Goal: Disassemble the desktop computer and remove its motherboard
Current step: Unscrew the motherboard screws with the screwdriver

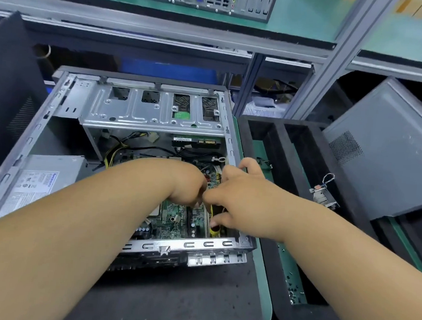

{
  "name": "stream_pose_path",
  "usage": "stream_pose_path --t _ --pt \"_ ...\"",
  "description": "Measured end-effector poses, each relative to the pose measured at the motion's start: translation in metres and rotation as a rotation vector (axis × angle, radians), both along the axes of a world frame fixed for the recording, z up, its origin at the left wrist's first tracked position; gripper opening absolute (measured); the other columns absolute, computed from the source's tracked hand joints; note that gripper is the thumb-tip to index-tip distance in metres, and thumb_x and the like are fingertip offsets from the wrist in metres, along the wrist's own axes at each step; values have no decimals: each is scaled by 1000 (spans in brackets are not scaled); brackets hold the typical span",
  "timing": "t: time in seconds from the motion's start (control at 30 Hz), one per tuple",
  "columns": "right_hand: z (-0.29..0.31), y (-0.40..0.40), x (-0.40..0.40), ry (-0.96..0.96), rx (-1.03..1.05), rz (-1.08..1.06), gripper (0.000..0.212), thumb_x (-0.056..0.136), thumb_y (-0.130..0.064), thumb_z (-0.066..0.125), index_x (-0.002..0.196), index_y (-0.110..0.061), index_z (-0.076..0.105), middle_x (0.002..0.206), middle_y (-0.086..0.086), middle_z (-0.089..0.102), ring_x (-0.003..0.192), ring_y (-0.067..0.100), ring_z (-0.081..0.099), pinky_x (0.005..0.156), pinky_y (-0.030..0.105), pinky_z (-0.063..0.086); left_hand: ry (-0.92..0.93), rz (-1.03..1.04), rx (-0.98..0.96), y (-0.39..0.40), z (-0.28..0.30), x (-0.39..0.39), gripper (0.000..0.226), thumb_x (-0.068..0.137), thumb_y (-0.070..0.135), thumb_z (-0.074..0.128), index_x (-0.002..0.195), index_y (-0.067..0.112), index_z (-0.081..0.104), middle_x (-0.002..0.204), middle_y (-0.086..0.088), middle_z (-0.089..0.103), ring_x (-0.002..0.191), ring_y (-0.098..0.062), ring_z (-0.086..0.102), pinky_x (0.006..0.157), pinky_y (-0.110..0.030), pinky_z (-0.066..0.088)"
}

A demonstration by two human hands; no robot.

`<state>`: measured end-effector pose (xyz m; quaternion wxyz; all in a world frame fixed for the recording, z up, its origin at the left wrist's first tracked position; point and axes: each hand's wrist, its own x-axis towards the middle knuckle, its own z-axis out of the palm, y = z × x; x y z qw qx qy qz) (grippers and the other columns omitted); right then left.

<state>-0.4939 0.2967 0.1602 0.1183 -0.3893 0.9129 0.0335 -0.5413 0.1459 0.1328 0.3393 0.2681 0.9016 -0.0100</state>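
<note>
Side panel is off the desktop computer (120, 153); the case lies on its side on the dark mat, open face up, in the left-centre of the bench. What looks like the removed grey panel (385, 147) leans at far right, well apart from the case. A small metal part with twisted wires (323, 192) lies in the black foam tray (275, 149) just right of the case, with a scatter of what look like loose screws at the tray's near end. So I judge opening and some stripping done.

Left to do: the motherboard (175, 220) is not yet out. It sits flat on the case floor, near-right portion. Power supply (41, 180) remains in place at near left; drive cage (156, 108) spans the far side. Yellow-and-black cables (114, 150) run down toward the board, so unplugging appears unfinished.

Board appearance: green, densely populated, slots along its right side, capacitors near the near edge. My forearms hide much of it.

Grip: my left hand (188, 183) is curled over the board's middle, fingertips hidden; cannot tell what, if anything, it pinches. My right hand (240, 194) reaches in beside it, touching it, fingers bent down around a yellow-handled item (215, 231) at the board's right edge, probably a tool, identity uncertain.
</note>
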Motion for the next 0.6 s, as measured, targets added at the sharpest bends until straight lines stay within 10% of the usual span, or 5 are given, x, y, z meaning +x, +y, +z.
stream_pose_path --t 0.3,0.43,0.6 --pt "-11 -1 -6 1 -71 2 13 84 -32 54 94 -28 61 71 -8 58 96 12 35 105 43 10 -135 1 87 -8 -30 -7 28 92 26 57 66 33 47 64 16 51 57 -2 46 47 -13 33" --pt "-14 -6 -12 -14 -2 7 32 92 -58 48 92 -29 60 74 -10 60 96 8 32 106 41 2 -170 -24 102 -9 -32 -10 29 90 25 58 65 36 48 69 13 56 70 -14 53 56 -22 40" --pt "-14 -7 -14 -46 -1 19 14 89 -38 56 99 -28 55 80 -11 58 97 11 35 105 40 3 -217 -18 116 -10 -31 -12 12 91 26 56 91 19 65 92 -5 68 76 -18 53 56 -23 39"
